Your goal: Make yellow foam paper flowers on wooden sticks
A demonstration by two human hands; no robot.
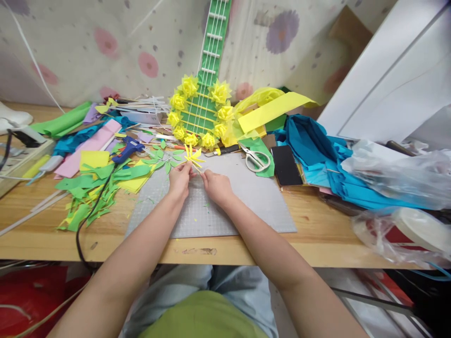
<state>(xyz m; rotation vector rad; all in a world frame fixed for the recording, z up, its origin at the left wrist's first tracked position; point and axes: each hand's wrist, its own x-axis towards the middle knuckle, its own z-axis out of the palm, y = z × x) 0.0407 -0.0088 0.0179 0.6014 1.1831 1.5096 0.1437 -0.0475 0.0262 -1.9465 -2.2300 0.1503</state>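
while two bare forearms [150,230] are crossing the near edge of the wooden table [225,252], i am looking down through the head camera at a yellow paper flower [192,157]. it is sitting right at the hands, raised over the grey cutting mat [262,202] close to the mat's far edge. the left hand [180,179] is pinching it from the near side, thumb and fingertips drawn together, and its petals are fanning out just beyond them. the right hand [216,187] is curling just beside the left, its fingertips closing on the near end of a thin pale strip [197,168] slanting down from the flower; whether strip and flower are joined, i cannot tell.

toward the table's far edge, a green guitar-shaped model [189,117] is standing behind the mat, with yellow blooms [220,92] ringing its body. at the mat's far right corner, scissors [256,158] are lying on a green piece [257,144]. at the far left corner, green leaf sprigs [165,162] are spreading out. left of the mat, a blue glue gun [129,149] is resting among paper scraps [75,213], and its dark cord [78,239] is trailing over the table's near edge.
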